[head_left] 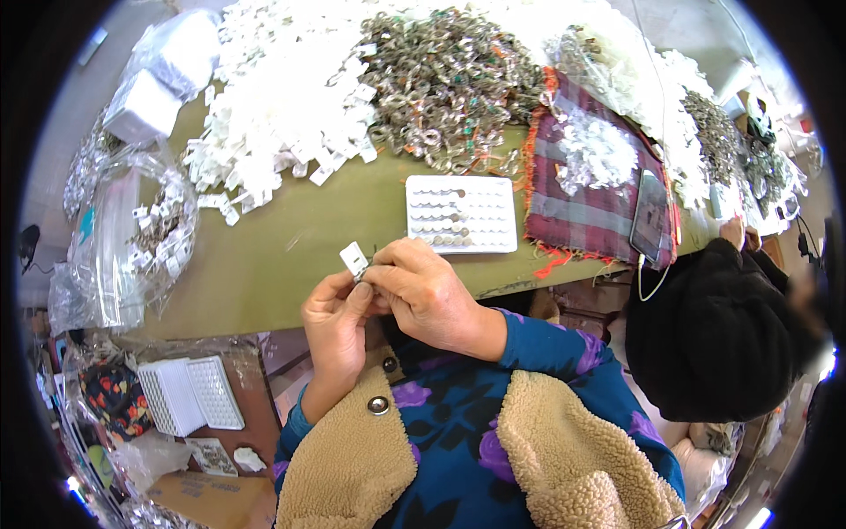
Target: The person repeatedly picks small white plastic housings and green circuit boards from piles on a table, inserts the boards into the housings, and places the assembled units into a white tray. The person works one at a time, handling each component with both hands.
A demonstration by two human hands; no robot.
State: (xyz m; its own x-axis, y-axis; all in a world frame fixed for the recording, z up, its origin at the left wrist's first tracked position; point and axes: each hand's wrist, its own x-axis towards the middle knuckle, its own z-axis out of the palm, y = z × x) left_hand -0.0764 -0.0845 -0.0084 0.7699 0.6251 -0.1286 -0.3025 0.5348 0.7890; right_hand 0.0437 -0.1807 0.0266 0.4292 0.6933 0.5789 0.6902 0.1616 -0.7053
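A small white tag (353, 258) with a dark spot on its face stands up between my fingertips, above the table's near edge. My left hand (338, 323) pinches its lower end between thumb and fingers. Against it from the right, my right hand (428, 294) is closed, with a bit of something thin and dark showing at its fingertips; the rest of that piece is hidden. Just beyond my right hand lies a white tray (505, 217) with rows of round pockets, some filled with greyish discs.
Loose white tags (282, 106) and tangled metallic loops (454, 84) are heaped at the back. A plaid cloth (573, 212) bears clear pieces and a cabled phone (649, 216). Plastic bags (132, 238) stand at left. A person in black (723, 335) works at right.
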